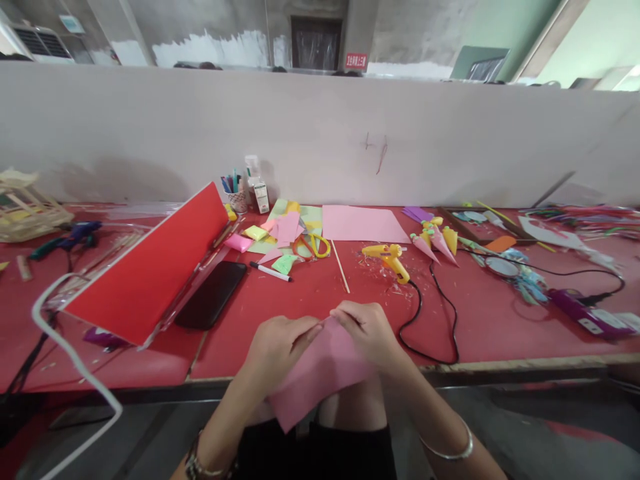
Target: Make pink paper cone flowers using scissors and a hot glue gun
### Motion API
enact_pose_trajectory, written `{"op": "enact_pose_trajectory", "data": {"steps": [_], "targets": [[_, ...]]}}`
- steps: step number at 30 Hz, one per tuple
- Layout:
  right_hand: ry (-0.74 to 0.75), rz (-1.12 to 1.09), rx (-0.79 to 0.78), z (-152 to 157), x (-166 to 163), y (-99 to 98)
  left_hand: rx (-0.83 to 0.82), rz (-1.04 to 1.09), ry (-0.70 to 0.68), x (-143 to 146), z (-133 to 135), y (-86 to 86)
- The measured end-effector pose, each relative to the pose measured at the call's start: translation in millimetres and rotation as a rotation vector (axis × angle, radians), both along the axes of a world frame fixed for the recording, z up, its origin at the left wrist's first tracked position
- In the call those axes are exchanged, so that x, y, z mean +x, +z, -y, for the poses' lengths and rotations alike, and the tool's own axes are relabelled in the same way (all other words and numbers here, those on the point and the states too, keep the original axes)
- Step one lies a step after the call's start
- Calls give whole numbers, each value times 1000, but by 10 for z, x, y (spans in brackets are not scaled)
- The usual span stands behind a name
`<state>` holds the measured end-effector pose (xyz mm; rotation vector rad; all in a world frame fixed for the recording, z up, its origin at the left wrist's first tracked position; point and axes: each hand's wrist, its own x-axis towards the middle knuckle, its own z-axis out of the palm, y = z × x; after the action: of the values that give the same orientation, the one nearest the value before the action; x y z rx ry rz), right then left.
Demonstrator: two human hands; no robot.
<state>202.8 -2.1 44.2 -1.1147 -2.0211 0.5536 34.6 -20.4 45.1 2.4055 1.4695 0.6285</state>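
Observation:
Between my two hands is a sheet of pink paper (320, 380), held over my lap at the table's front edge. My left hand (280, 347) pinches its upper edge, thumb and fingers pressed together. Close beside it, my right hand (364, 333) grips the same edge, its fingers bent over the top. The paper slants down toward my left knee. Whether its top edge is folded or rolled, I cannot tell. Beyond my hands, a thin wooden stick (341, 267) and a yellow hot glue gun (390, 260) lie on the red table (300, 293).
A black phone (213, 295) lies left, beside a leaning red board (160, 267). Farther back are a white marker (271, 271), yellow-handled scissors (320, 245), another pink sheet (365, 223) and several paper cones (437, 241). The glue gun's black cord (456, 333) loops right, near a purple power strip (590, 317).

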Motion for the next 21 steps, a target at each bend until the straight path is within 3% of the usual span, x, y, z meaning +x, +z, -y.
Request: {"op": "enact_pose_trajectory", "data": {"steps": [5, 9, 12, 15, 17, 21], "targets": [[-38, -7, -45, -31, 283, 141, -52, 86, 64, -149, -43, -96], [-405, -167, -40, -262, 905, 246, -53, 255, 283, -428, -26, -268], [-682, -219, 27, -575, 1469, 183, -63, 341, 412, -572, -2, -367], [-868, -101, 104, -919, 1902, 39, -59, 360, 454, -606, -22, -450], [-966, 89, 132, -1124, 2063, -52, -72, 360, 450, -596, -55, -511], [-947, 435, 32, -1439, 2165, -171, -92, 343, 442, -575, -105, -609]]}}
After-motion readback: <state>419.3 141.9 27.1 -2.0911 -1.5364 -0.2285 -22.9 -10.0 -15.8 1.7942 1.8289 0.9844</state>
